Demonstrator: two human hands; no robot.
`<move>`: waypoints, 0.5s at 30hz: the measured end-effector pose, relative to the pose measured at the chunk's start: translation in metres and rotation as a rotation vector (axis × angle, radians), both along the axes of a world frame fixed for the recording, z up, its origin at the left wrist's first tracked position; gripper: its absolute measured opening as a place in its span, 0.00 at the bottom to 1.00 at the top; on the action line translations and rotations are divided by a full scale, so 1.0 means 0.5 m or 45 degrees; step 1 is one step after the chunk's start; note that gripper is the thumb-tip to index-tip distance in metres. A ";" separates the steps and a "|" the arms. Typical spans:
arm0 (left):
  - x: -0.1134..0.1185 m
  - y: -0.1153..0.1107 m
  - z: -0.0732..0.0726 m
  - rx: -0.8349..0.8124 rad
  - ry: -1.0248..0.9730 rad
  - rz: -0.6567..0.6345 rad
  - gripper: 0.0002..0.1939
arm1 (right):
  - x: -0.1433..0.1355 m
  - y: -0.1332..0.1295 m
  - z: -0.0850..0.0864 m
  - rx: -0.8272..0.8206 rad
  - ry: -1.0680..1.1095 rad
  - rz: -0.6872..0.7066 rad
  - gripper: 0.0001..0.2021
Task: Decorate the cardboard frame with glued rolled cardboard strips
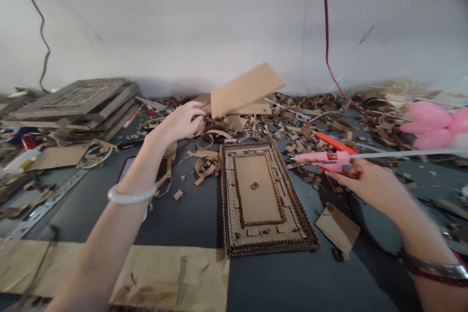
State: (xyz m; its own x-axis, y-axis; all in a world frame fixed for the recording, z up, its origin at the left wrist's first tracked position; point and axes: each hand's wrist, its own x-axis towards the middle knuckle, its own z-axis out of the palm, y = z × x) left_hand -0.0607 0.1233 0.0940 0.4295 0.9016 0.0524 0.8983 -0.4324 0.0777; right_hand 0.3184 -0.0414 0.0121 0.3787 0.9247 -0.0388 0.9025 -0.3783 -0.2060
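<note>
My left hand, with a white bangle on the wrist, reaches over the scraps, fingers loosely apart and nothing visible in them. Just right of its fingertips a flat cardboard sheet stands tilted, slightly blurred; a small gap shows between them. A pink hot glue gun is gripped in my right hand, its nozzle pointing left and a long pale glue stick jutting from its back. Between my hands lies a rectangular cardboard panel with layered corrugated borders and a small coiled piece at its centre.
Curled cardboard strips and scraps litter the dark table. At back left are stacked framed panels. A phone is partly behind my left forearm. Brown paper covers the front left. Pink balloons sit at right.
</note>
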 end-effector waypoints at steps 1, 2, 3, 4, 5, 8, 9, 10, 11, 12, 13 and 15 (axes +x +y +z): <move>-0.006 0.021 -0.008 -0.076 0.052 0.086 0.17 | -0.002 0.000 0.002 0.004 0.001 -0.002 0.18; -0.013 0.042 -0.016 -0.123 0.083 0.142 0.16 | -0.004 0.000 0.003 0.006 0.000 -0.005 0.18; -0.019 0.062 -0.024 -0.167 0.115 0.192 0.13 | -0.006 0.000 0.005 0.004 0.000 -0.009 0.17; -0.024 0.078 -0.033 -0.210 0.138 0.222 0.10 | -0.007 0.000 0.006 -0.003 -0.001 -0.017 0.17; -0.028 0.092 -0.043 -0.259 0.152 0.236 0.08 | -0.009 -0.001 0.008 -0.014 -0.003 -0.030 0.17; -0.029 0.114 -0.072 -0.376 0.160 0.258 0.12 | -0.012 -0.001 0.012 -0.037 0.003 -0.027 0.16; -0.028 0.118 -0.080 -0.392 0.149 0.270 0.12 | -0.012 -0.002 0.013 -0.030 0.007 -0.016 0.16; -0.026 0.120 -0.086 -0.401 0.131 0.287 0.13 | -0.013 -0.002 0.014 -0.018 0.012 -0.002 0.16; -0.024 0.122 -0.090 -0.403 0.106 0.306 0.13 | -0.013 -0.002 0.015 -0.004 0.017 0.011 0.16; -0.023 0.124 -0.093 -0.400 0.075 0.327 0.13 | -0.013 -0.003 0.015 0.010 0.020 0.019 0.16; -0.022 0.126 -0.094 -0.394 0.040 0.349 0.13 | -0.012 -0.003 0.015 0.023 0.020 0.020 0.16; -0.023 0.128 -0.091 -0.371 -0.046 0.392 0.13 | -0.012 -0.004 0.016 0.032 0.027 0.022 0.17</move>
State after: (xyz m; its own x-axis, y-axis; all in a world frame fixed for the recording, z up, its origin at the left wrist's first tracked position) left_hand -0.0723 0.1874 0.0488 0.1401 0.9668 -0.2136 0.9766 -0.0994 0.1906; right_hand 0.3123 -0.0432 0.0202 0.3618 0.9320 -0.0232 0.9043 -0.3569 -0.2344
